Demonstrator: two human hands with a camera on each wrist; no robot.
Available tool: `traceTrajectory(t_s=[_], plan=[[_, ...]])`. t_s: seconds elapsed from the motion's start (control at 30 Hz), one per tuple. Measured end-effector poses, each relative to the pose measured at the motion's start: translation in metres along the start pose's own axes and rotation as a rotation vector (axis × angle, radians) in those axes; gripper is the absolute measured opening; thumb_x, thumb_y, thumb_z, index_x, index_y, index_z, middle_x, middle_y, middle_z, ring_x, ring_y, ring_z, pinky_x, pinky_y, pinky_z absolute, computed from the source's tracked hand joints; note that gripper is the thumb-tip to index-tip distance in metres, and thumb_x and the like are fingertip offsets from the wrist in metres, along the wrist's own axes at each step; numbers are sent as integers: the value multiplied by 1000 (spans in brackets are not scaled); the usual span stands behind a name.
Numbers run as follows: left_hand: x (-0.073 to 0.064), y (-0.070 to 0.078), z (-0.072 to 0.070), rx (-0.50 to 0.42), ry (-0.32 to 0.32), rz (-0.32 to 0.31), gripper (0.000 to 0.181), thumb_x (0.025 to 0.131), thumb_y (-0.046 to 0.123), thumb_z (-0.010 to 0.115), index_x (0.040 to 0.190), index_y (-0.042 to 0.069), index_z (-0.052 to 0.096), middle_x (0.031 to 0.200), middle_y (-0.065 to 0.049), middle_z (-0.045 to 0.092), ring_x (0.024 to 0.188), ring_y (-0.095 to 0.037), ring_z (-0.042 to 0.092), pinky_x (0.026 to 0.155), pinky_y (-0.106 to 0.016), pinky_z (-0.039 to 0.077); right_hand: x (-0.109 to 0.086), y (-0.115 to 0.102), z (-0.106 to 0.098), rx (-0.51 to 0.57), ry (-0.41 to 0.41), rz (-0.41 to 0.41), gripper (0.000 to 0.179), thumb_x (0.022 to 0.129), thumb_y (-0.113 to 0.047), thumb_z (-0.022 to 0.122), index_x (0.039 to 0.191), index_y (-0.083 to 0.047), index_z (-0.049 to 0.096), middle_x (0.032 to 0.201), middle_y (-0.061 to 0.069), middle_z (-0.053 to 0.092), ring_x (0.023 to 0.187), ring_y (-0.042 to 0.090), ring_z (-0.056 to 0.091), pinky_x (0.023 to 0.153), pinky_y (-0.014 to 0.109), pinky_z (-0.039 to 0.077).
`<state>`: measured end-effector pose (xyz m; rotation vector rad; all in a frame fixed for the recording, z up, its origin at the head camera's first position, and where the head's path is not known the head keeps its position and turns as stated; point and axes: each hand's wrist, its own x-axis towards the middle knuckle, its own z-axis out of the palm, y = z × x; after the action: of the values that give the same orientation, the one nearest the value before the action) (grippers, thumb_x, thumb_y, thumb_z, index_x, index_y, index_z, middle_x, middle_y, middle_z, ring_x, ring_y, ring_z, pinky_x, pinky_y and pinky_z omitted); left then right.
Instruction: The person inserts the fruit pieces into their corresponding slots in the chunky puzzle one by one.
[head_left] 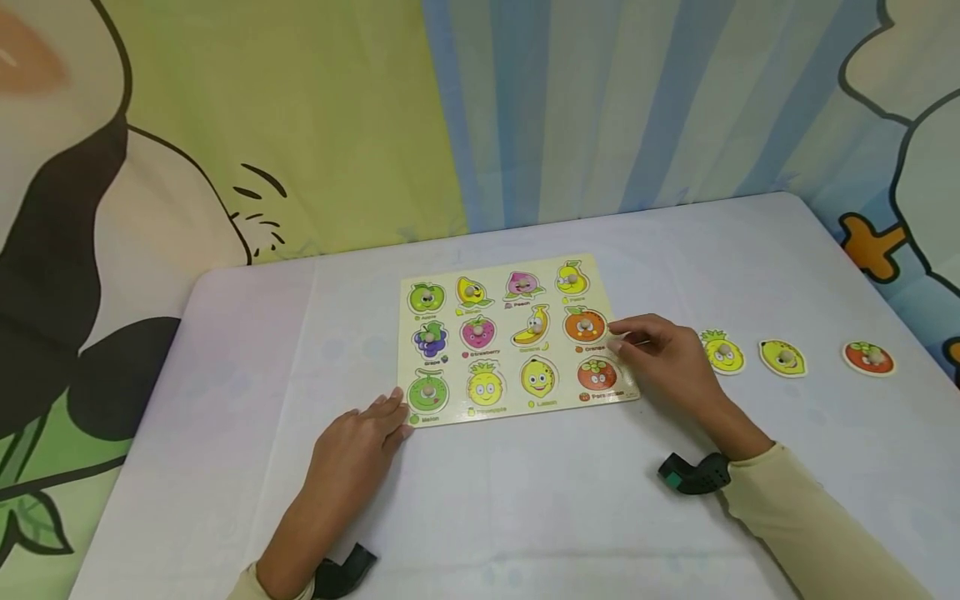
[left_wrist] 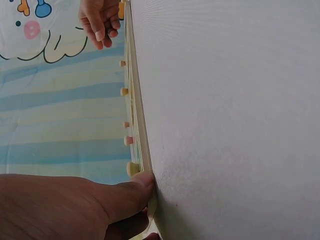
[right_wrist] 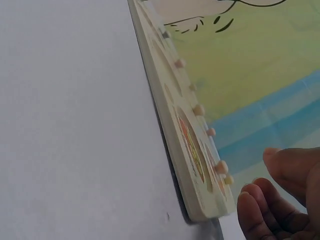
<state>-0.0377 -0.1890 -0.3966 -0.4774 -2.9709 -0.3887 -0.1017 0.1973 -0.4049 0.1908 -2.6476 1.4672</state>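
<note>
A pale fruit puzzle board (head_left: 450, 415) lies flat on the white table, its knobbed pieces seated in rows. In the bottom row, the melon piece (head_left: 427, 391) has a knob; the pineapple, lemon and persimmon spots show printed pictures in bare recesses. My left hand (head_left: 352, 458) rests at the board's near left corner, its thumb (left_wrist: 131, 192) against the edge. Beside the orange piece (head_left: 585, 325), my right hand (head_left: 667, 358) hovers over the board's right edge. In the right wrist view its thumb (right_wrist: 290, 162) and fingers stand apart with nothing between them.
Right of the board lie three loose knobbed pieces: a pineapple (head_left: 723, 354) partly behind my right hand, a lemon (head_left: 782, 358) and a red persimmon (head_left: 868, 358). A cartoon-printed curtain (head_left: 337, 125) hangs behind the table (head_left: 510, 500).
</note>
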Motion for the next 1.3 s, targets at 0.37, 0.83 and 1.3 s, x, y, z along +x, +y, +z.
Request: traceTrajectory(t_s=[0.37, 0.83, 1.3], plan=[[0, 1, 0, 10, -2, -2, 38, 76, 9, 83, 111, 2, 73, 122, -11, 65, 111, -29, 63, 86, -50, 52, -11, 22, -44, -189, 129, 4, 23, 90, -9, 71, 112, -3, 71, 99, 10, 65, 73, 4, 54, 60, 10, 43], [0, -1, 1, 2, -2, 7, 37, 76, 9, 83, 111, 2, 73, 121, -12, 65, 109, -29, 64, 84, -48, 53, -34, 55, -87, -293, 216, 219, 32, 94, -18, 66, 121, 0, 66, 107, 17, 63, 78, 1, 51, 59, 5, 42], [1, 0, 1, -29, -22, -22, 37, 77, 8, 82, 112, 1, 72, 123, -13, 64, 111, -31, 63, 84, -49, 53, -31, 57, -80, -347, 134, 149, 18, 90, -4, 68, 106, 4, 70, 104, 22, 66, 87, 24, 57, 62, 8, 41]])
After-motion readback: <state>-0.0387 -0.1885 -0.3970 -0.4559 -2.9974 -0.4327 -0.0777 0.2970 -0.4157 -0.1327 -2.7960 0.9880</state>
